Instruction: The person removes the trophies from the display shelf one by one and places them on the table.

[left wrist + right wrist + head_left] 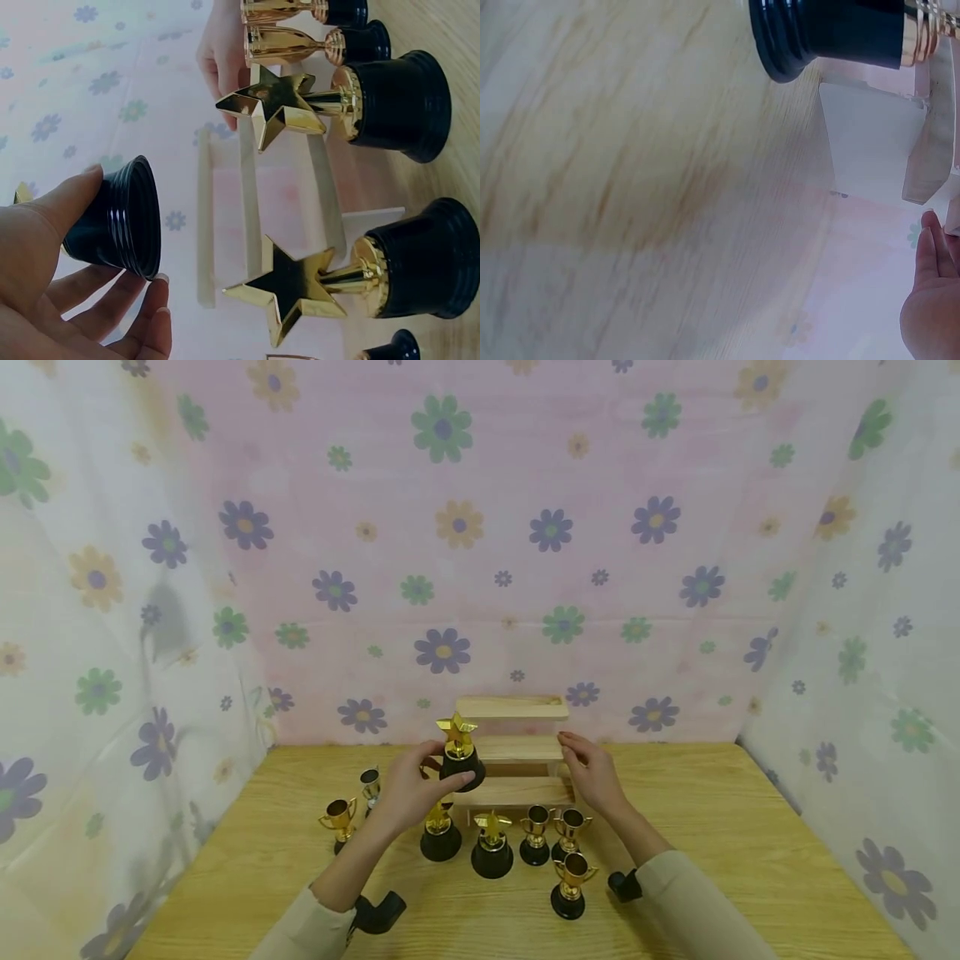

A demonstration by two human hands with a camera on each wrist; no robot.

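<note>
My left hand [408, 792] holds a gold star trophy [459, 752] by its black base, raised in front of the left end of a small three-tier wooden rack [517, 792]. In the left wrist view the hollow underside of that base [135, 217] shows, with thumb and fingers around it. My right hand [596, 772] touches the rack's right end at the middle tier, fingers together. Two more star trophies stand on the table before the rack, one on the left [440, 842] and one near the middle [492, 857].
Three gold cup trophies, one of them nearest me [568, 893], stand at the rack's front right. Left of my left forearm are a gold cup [341, 818] and a silver-looking cup [371, 785]. A flowered cloth [510, 527] hangs behind the wooden table [697, 827].
</note>
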